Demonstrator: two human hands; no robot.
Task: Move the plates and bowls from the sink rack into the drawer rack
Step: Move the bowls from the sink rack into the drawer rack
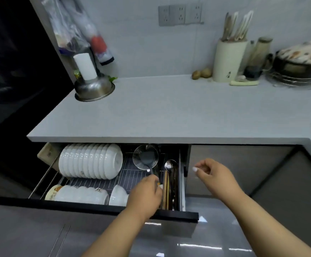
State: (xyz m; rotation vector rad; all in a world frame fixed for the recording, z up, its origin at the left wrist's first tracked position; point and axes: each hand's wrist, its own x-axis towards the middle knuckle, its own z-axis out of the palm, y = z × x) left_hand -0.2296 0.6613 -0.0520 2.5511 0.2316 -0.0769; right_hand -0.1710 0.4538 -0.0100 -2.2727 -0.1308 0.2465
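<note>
White bowls [90, 161] stand on edge in a row at the back of the open drawer rack [132, 175]; a second row of bowls [80, 194] lies at the front, one lone bowl [118, 195] beside it. We reach our left hand [145, 193] into the rack near the cutlery tray [170, 186] — whether its fingers pinch anything we cannot tell. Our right hand [214, 175] hovers outside the drawer — fingers loosely curled, holding nothing. Grey surface [169, 112] above.
</note>
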